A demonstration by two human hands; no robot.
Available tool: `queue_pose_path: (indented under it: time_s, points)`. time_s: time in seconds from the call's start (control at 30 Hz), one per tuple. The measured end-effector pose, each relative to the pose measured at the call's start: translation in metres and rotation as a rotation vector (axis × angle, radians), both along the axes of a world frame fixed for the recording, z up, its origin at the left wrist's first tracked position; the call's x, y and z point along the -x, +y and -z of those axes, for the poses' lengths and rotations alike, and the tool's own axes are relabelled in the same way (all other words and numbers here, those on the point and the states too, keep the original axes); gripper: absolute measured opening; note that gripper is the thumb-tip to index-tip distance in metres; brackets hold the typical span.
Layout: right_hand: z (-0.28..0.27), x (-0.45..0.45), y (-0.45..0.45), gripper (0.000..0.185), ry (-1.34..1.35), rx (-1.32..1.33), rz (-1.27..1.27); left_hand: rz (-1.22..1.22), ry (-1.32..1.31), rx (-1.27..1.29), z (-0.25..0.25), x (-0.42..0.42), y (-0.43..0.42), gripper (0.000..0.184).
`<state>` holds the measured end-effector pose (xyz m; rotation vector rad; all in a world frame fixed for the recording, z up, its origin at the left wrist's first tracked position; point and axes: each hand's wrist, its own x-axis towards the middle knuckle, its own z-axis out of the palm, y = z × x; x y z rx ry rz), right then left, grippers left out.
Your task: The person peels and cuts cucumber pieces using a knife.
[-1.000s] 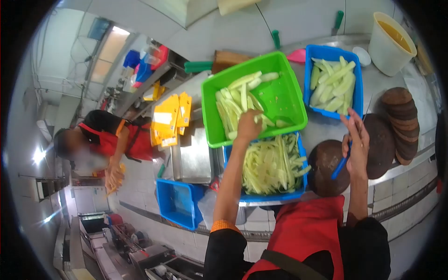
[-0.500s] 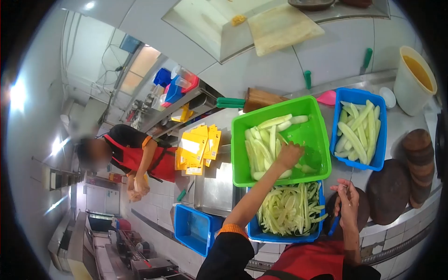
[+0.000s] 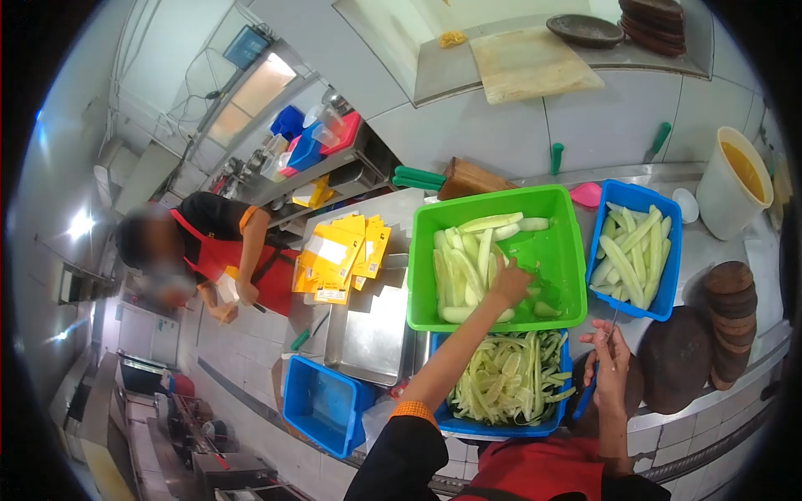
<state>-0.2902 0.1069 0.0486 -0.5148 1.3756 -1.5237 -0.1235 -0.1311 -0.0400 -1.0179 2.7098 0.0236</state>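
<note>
At the far left we had a co-worker (image 3: 230, 250) in a red apron, with both hands together at something yellow and white. Next came yellow packets (image 3: 334, 255), partly over a metal tray (image 3: 366, 338), and an open blue tub (image 3: 322, 401) beside the tray. On the counter (image 3: 695, 246) stood the green tub (image 3: 561, 250), where pale peeled pieces (image 3: 469, 255) lay mostly along its left side. Our left hand (image 3: 511, 282) was inside that tub, just right of most of the pieces, its fingers partly spread; we could not tell whether they gripped one. Nearer our body, strips of peel (image 3: 505, 376) filled a second blue tub (image 3: 501, 431). Our right hand (image 3: 608, 359) was closed around a blue-handled tool (image 3: 586, 397), its thin metal end pointing up, outside the green tub and well apart from the pieces there. Just beyond it, more peeled pieces (image 3: 631, 255) lay in a smaller blue tub (image 3: 667, 296). Farther right were a dark round slab (image 3: 677, 359), a stack of brown discs (image 3: 732, 321) and, behind them, a white bucket (image 3: 717, 200) holding something orange-yellow.
</note>
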Motion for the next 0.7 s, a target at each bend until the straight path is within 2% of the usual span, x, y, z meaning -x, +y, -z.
queue_pose_path:
  time_s: [0.03, 0.07, 0.13, 0.17, 0.23, 0.27, 0.3, 0.33, 0.37, 0.43, 0.47, 0.5, 0.57, 0.63, 0.7]
  points:
    - [-0.001, -0.001, 0.002, 0.038, -0.015, 0.004, -0.014, -0.041, 0.202, -0.005, -0.002, -0.002, 0.0, 0.033]
    - [-0.004, -0.001, 0.004, 0.044, -0.022, 0.009, -0.015, -0.033, 0.203, -0.002, -0.004, -0.003, -0.002, 0.033]
    - [0.009, 0.0, 0.007, 0.047, -0.085, 0.071, -0.028, -0.223, 0.644, -0.267, -0.02, -0.003, -0.005, 0.028]
    - [0.011, 0.0, 0.01, 0.051, -0.148, 0.129, -0.049, -0.24, 0.868, -0.328, -0.028, -0.003, -0.007, 0.024]
    - [0.009, -0.001, 0.011, 0.056, -0.125, 0.06, -0.079, -0.301, 1.326, -0.395, -0.05, 0.002, -0.004, 0.021]
    - [0.009, -0.003, 0.012, 0.051, -0.114, 0.072, -0.079, -0.447, 1.485, -0.594, -0.074, 0.001, 0.006, 0.022]
    - [0.009, -0.004, 0.013, 0.046, -0.102, 0.083, -0.083, -0.724, 1.668, -0.856, -0.101, 0.002, 0.023, 0.024]
    - [0.007, -0.006, 0.014, 0.041, -0.086, 0.065, -0.095, -0.761, 1.801, -0.971, -0.109, -0.001, 0.032, 0.032]
    - [0.004, -0.009, 0.014, 0.041, -0.086, 0.042, -0.108, -0.791, 1.806, -0.975, -0.113, -0.008, 0.042, 0.032]
    - [-0.002, -0.017, 0.015, 0.037, 0.025, 0.081, -0.119, -0.683, 2.095, -1.336, -0.115, -0.022, 0.066, 0.044]
    - [-0.005, -0.019, 0.016, 0.037, 0.025, 0.056, -0.134, -0.666, 2.117, -1.374, -0.114, -0.026, 0.08, 0.052]
    - [-0.009, -0.019, 0.017, 0.036, 0.067, 0.072, -0.176, -0.701, 2.13, -1.375, -0.114, -0.031, 0.095, 0.052]
    - [-0.018, -0.026, 0.021, 0.036, 0.105, 0.072, -0.232, -0.568, 2.153, -1.426, -0.114, -0.038, 0.122, 0.046]
    - [-0.026, -0.037, 0.025, 0.038, 0.184, 0.055, -0.364, -0.592, 2.192, -1.412, -0.114, -0.04, 0.142, 0.046]
    - [-0.01, -0.054, 0.028, 0.042, 0.255, 0.116, -0.426, -0.56, 2.366, -1.513, -0.113, -0.044, 0.154, 0.045]
